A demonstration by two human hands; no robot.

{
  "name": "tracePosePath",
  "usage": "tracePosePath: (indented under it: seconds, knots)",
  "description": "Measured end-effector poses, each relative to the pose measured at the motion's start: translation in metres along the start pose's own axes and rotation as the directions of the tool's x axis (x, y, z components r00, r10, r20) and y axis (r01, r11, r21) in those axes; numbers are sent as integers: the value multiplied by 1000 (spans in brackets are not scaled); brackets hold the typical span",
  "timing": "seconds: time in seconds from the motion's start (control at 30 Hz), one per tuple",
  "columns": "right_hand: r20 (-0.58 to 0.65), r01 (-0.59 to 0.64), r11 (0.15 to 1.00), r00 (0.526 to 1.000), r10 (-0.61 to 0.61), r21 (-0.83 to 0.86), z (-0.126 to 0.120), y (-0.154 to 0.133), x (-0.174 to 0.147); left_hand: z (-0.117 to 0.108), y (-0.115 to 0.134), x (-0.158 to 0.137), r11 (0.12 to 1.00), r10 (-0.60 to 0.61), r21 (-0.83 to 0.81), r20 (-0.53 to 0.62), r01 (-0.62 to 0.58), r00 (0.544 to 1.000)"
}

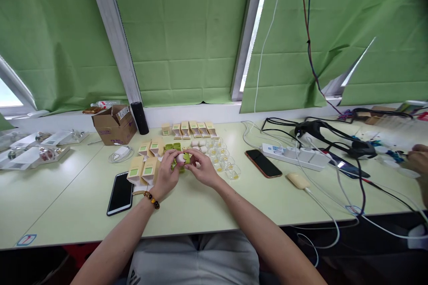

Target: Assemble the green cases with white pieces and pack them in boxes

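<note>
I log the left hand [170, 171] gripping a pale pink piece [180, 158], the right hand [202, 170] pinching a green piece [187, 159] against it, presumably for steadiness, between open cartons [135, 171] and clear cups [222, 159] seemingly kept within reach, boxes [194, 129] lined up beyond.

I see green blinds [180, 31] across top of frame. Cardboard box [113, 128] and black cylinder [139, 118], left of centre. White-edged phone [120, 193] lower left. I spot orange-edged phone [263, 163], white power strip [296, 156], black headset [361, 148] at right.
</note>
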State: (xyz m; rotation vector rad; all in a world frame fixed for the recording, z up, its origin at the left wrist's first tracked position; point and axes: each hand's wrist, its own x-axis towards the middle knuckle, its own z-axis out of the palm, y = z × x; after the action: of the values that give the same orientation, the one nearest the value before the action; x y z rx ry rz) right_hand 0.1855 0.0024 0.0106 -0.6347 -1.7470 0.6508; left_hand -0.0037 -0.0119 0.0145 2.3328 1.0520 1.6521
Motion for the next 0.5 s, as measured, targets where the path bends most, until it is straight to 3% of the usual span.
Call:
tracePosePath:
  seconds: [0.13, 0.23, 0.33, 0.5]
  knots:
    - [-39, -45, 998, 998, 47, 33, 4, 4, 2, 4, 2, 2, 964, -174, -206, -11, 168, 985]
    - [-103, -115, 987, 987, 127, 112, -1, 11, 4, 4, -9, 4, 865, -342, -413, -72, 284, 937]
    - [-166, -184, 958, 961, 223, 222, -12, 15, 6, 1, -25, 7, 685, -496, -651, -88, 327, 864]
    - [-276, -180, 921, 919, 283, 345, -20, 11, 8, -5, -29, 12, 326, -546, -874, 138, 361, 827]
